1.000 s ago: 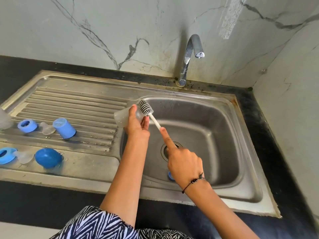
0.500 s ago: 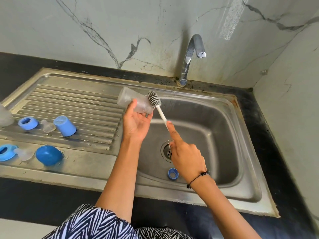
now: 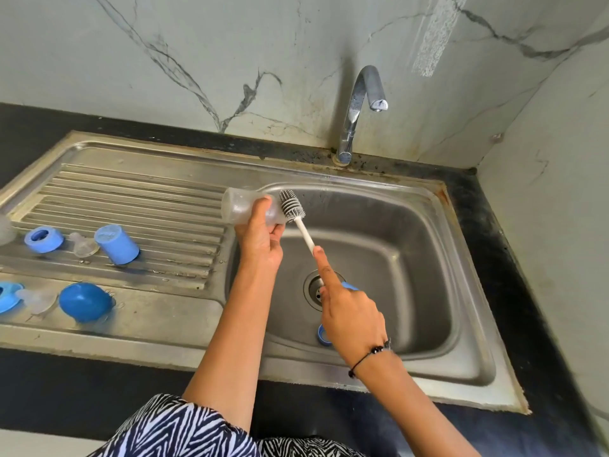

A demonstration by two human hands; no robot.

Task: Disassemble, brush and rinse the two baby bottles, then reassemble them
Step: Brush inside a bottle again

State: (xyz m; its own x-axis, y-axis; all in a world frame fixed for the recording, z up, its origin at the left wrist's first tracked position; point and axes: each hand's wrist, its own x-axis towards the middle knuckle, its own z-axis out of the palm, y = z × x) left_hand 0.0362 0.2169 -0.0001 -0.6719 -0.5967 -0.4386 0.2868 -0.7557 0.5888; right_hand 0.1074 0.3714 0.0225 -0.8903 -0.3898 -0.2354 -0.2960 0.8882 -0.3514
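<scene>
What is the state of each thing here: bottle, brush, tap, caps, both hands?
Clear bottle: held sideways, uncapped.
Bottle brush: bristle head outside, at the bottle mouth.
Tap: no water running.
Cylindrical blue cap: upright on the drainboard.
Domed blue cap: off, on the drainboard.
Left hand: closed on the bottle.
Right hand: closed on the brush handle.
</scene>
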